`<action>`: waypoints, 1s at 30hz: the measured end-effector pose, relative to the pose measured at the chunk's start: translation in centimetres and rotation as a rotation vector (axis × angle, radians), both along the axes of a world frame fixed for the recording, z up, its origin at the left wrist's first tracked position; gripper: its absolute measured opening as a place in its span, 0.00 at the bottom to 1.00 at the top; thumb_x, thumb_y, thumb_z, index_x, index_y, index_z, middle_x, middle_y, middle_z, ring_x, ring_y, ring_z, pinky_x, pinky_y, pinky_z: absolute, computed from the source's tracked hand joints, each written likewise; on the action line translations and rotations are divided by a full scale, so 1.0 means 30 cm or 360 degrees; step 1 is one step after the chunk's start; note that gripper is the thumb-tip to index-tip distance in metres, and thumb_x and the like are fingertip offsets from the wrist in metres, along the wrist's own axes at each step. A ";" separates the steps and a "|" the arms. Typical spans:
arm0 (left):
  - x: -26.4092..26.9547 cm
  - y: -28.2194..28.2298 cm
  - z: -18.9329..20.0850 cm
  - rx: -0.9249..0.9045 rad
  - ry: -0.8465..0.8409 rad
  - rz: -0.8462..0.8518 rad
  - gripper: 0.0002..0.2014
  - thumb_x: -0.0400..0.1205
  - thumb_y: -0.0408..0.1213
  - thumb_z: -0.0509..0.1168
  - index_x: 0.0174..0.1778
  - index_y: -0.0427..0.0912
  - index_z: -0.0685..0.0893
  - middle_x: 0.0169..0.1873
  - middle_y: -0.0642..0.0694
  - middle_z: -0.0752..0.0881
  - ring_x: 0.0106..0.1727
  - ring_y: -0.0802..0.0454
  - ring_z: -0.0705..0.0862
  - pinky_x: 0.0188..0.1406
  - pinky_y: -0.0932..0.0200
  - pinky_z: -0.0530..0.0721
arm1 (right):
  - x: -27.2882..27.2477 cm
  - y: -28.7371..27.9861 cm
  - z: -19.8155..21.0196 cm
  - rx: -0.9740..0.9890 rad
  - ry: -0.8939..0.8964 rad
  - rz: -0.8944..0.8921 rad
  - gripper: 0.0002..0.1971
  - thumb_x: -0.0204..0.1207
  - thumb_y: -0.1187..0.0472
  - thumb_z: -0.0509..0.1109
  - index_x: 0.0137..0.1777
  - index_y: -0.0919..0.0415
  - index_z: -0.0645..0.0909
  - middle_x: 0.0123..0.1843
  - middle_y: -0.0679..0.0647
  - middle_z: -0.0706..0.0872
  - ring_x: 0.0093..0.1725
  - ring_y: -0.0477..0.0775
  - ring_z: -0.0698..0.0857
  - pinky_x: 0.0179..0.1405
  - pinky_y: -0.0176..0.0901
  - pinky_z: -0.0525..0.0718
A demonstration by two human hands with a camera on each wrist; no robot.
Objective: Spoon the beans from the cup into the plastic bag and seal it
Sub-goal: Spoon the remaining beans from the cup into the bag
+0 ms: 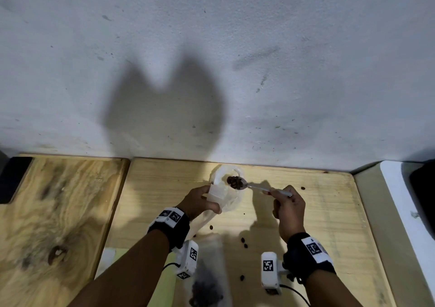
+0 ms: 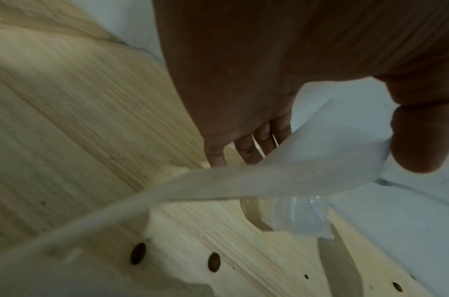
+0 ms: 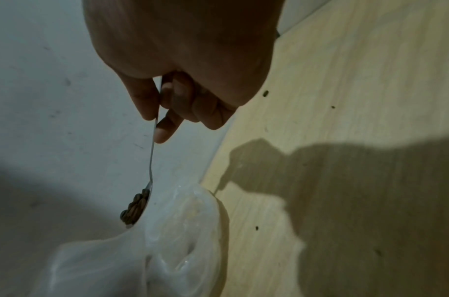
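My left hand (image 1: 213, 201) grips the clear plastic bag (image 1: 223, 195) by its upper edge and holds it up over the wooden table, mouth (image 1: 227, 173) open toward the wall. In the left wrist view the thumb (image 2: 421, 144) pinches the bag (image 2: 320, 160) against the fingers. My right hand (image 1: 276, 195) pinches the handle of a metal spoon (image 1: 255, 187). Its bowl, heaped with dark beans (image 1: 234, 182), hovers at the bag's mouth. The right wrist view shows the beans (image 3: 135, 209) just above the bag (image 3: 182, 231). A translucent cup (image 1: 211, 252) holding beans stands near me between my forearms.
Loose beans (image 1: 244, 242) lie scattered on the light wooden table (image 1: 317, 224). A grey wall rises right behind the bag. A white object (image 1: 404, 212) borders the table on the right, and a darker wooden board (image 1: 58, 212) adjoins on the left.
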State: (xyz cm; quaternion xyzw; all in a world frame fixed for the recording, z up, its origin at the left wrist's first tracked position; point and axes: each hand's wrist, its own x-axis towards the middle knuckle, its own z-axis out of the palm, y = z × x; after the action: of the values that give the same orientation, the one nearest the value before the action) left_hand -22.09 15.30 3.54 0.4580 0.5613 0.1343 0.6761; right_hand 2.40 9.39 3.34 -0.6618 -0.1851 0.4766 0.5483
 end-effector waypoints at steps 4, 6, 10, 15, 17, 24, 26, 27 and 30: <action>0.004 0.001 -0.010 0.0014 0.0029 -0.0003 0.35 0.47 0.39 0.77 0.56 0.45 0.87 0.44 0.49 0.91 0.48 0.48 0.88 0.46 0.55 0.84 | -0.001 0.007 0.059 0.0217 -0.0181 0.0224 0.16 0.75 0.73 0.72 0.33 0.72 0.67 0.27 0.60 0.69 0.25 0.51 0.59 0.25 0.40 0.60; 0.008 -0.002 -0.013 0.0026 0.0044 -0.0023 0.35 0.47 0.39 0.78 0.54 0.46 0.87 0.46 0.47 0.91 0.50 0.45 0.88 0.49 0.50 0.85 | -0.019 0.008 0.081 0.0271 -0.0389 0.0418 0.17 0.74 0.72 0.75 0.32 0.71 0.69 0.29 0.67 0.74 0.27 0.51 0.66 0.28 0.42 0.65; 0.012 -0.004 -0.011 0.0054 0.0086 -0.0062 0.33 0.48 0.41 0.79 0.53 0.48 0.87 0.49 0.43 0.90 0.54 0.42 0.86 0.52 0.46 0.85 | -0.057 0.012 0.111 0.0321 -0.0601 0.0664 0.18 0.75 0.71 0.76 0.29 0.55 0.74 0.36 0.61 0.89 0.34 0.52 0.79 0.33 0.42 0.73; -0.002 -0.004 -0.001 0.0030 0.0076 -0.0065 0.33 0.51 0.34 0.78 0.56 0.48 0.85 0.43 0.48 0.90 0.49 0.46 0.88 0.44 0.53 0.85 | -0.029 0.026 0.086 0.0324 -0.0589 0.0139 0.13 0.73 0.75 0.74 0.32 0.73 0.73 0.30 0.69 0.81 0.31 0.51 0.74 0.32 0.41 0.70; -0.006 -0.004 0.002 0.0032 0.0083 -0.0088 0.36 0.50 0.35 0.78 0.58 0.48 0.85 0.45 0.47 0.90 0.51 0.45 0.88 0.47 0.51 0.86 | -0.032 0.034 0.056 0.0268 -0.0688 0.0101 0.17 0.74 0.74 0.74 0.29 0.67 0.70 0.26 0.60 0.73 0.28 0.47 0.68 0.29 0.40 0.67; -0.021 -0.011 0.025 0.0068 0.0029 -0.0149 0.40 0.54 0.32 0.77 0.66 0.52 0.82 0.51 0.46 0.90 0.52 0.50 0.88 0.50 0.54 0.85 | -0.112 0.043 -0.036 0.0095 -0.1050 0.0485 0.23 0.73 0.66 0.74 0.27 0.44 0.67 0.23 0.52 0.77 0.22 0.44 0.67 0.26 0.40 0.70; -0.016 -0.015 0.033 0.0066 0.0017 -0.0197 0.40 0.54 0.32 0.78 0.66 0.51 0.82 0.51 0.49 0.89 0.52 0.53 0.87 0.47 0.58 0.85 | -0.141 0.041 -0.034 0.0088 -0.1052 0.0451 0.24 0.72 0.66 0.74 0.26 0.44 0.67 0.22 0.46 0.73 0.22 0.45 0.67 0.26 0.40 0.70; -0.012 -0.018 0.037 0.0067 0.0013 -0.0224 0.39 0.54 0.32 0.78 0.65 0.50 0.82 0.50 0.51 0.89 0.50 0.54 0.87 0.44 0.59 0.84 | -0.156 0.038 -0.032 0.0089 -0.1038 0.0431 0.23 0.72 0.66 0.74 0.26 0.45 0.67 0.22 0.45 0.73 0.22 0.45 0.67 0.26 0.40 0.70; 0.002 -0.023 0.031 0.0056 0.0014 -0.0290 0.35 0.53 0.31 0.79 0.59 0.50 0.85 0.48 0.49 0.89 0.48 0.52 0.88 0.41 0.57 0.86 | -0.198 0.026 -0.024 0.0046 -0.0969 0.0369 0.21 0.72 0.67 0.73 0.27 0.50 0.66 0.22 0.45 0.72 0.23 0.44 0.66 0.25 0.40 0.69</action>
State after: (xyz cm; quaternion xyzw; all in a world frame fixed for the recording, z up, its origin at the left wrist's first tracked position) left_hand -22.03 14.62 4.48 0.5197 0.5178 0.0800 0.6748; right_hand -3.55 10.17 2.62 -0.7405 -0.4214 0.3135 0.4193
